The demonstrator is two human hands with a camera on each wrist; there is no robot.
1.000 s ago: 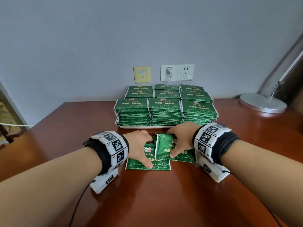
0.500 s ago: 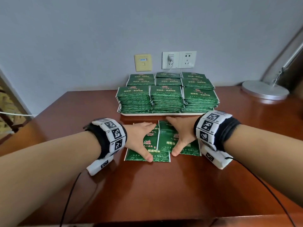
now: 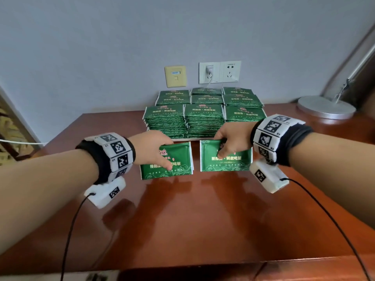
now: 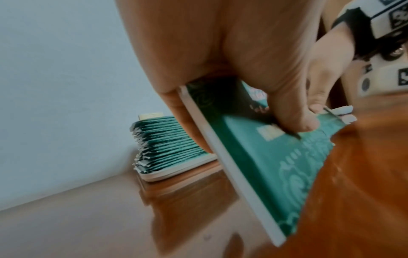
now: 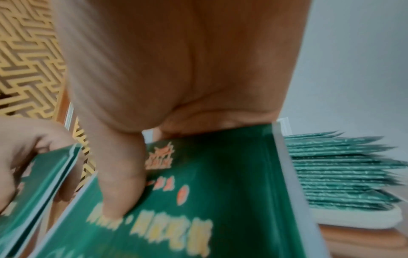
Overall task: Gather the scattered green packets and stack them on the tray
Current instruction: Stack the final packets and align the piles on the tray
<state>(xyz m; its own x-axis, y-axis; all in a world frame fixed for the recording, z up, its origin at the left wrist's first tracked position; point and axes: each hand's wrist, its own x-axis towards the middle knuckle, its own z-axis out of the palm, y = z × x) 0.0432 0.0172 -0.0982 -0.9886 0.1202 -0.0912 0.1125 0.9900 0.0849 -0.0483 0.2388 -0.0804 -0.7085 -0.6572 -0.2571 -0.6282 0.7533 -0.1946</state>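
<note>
**Two hands, each holding green packets**

Low in the head view, two bare arms reach in from the bottom corners over the brown table [image 3: 182,220]. Each wrist wears a band with black and white squares and a small white box with a black wire.

In the middle of the frame, the left hand [image 3: 154,148] grips the left packets [image 3: 174,159]. The thumb lies on top and the fingers are tucked under. Just to the right, with a small gap between, the right hand [image 3: 231,136] grips the right packets [image 3: 229,161] the same way, thumb on the printed face. Both bunches are tilted, with the far edge up.

The left wrist view shows what the head view does not: the left hand [image 4: 253,61] pinches its packets [image 4: 264,165] so that they slope down steeply toward the table, and a white edge runs along one side. The other hand shows in the upper right corner.

The right wrist view is blurry. It shows the thumb [image 5: 121,183] pressed flat on the green face [image 5: 209,200] with yellow letters. At the left edge, the other hand holds more than one packet, seen edge on.

Farther back, at the middle of the head view, sits the tray [image 3: 194,139], a thin pale edge under tall stacks of packets [image 3: 203,120] in rows. Behind them, on the wall, are a yellow plate [image 3: 175,76] and white sockets [image 3: 220,72]. At the right edge stands a round silver lamp base [image 3: 324,107].
</note>
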